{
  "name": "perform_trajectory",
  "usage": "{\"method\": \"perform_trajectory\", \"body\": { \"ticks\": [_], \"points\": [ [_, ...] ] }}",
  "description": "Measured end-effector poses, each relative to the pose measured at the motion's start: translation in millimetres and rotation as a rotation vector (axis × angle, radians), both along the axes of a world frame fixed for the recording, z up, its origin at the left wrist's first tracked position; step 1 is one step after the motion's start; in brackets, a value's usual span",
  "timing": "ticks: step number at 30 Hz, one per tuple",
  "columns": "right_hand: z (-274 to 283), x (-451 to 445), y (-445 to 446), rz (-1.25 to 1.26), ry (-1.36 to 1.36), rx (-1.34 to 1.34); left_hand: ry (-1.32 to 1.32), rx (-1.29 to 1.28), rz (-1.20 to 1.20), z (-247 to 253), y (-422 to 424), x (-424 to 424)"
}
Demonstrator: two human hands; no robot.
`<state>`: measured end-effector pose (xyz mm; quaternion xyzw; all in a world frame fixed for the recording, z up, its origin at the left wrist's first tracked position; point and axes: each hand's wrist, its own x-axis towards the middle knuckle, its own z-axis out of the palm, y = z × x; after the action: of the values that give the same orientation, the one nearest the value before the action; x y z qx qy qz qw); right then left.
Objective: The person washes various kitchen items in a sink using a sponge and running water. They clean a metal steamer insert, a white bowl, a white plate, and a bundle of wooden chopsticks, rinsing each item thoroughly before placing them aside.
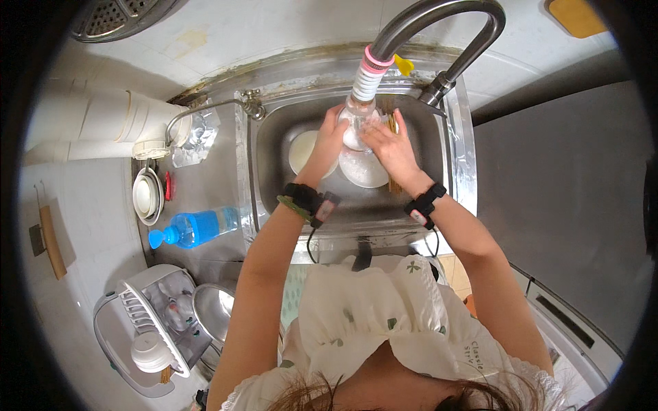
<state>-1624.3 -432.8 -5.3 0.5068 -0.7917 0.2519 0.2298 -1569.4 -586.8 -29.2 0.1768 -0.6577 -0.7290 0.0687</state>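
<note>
My left hand holds a white bowl by its left side, beneath the faucet's clear nozzle. Over the bowl's right part lie the fingers of my right hand, one finger raised apart. Blur hides whether that hand grips the bowl. Below, in the steel sink, rests another white bowl, wet with droplets or suds. A pale shallow dish or bowl sits to its left, partly behind my left hand. Wooden chopsticks lie along the right side, partly hidden by my right hand.
The curved metal faucet arches over the sink from the right. On the left counter are a blue-labelled bottle, stacked small dishes and a thin tap. A dish rack with bowls and a metal basin stand lower left.
</note>
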Motion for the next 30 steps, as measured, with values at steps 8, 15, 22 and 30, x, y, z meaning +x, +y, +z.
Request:
{"method": "perform_trajectory", "body": {
  "ticks": [8, 15, 22, 30],
  "points": [
    [9, -14, -15, 0.162, -0.518, -0.18, 0.035, 0.443, -0.111, 16, -1, 5],
    [-12, -37, -14, -0.107, -1.792, -0.579, -0.018, 0.566, -0.214, 11, -10, 20],
    [23, 6, -30, 0.038, -0.69, -0.212, 0.08, 0.419, -0.076, 21, 4, 17],
    [6, 8, -28, -0.302, -1.369, -0.514, 0.052, 0.158, -0.065, 29, 26, 24]
  ]
}}
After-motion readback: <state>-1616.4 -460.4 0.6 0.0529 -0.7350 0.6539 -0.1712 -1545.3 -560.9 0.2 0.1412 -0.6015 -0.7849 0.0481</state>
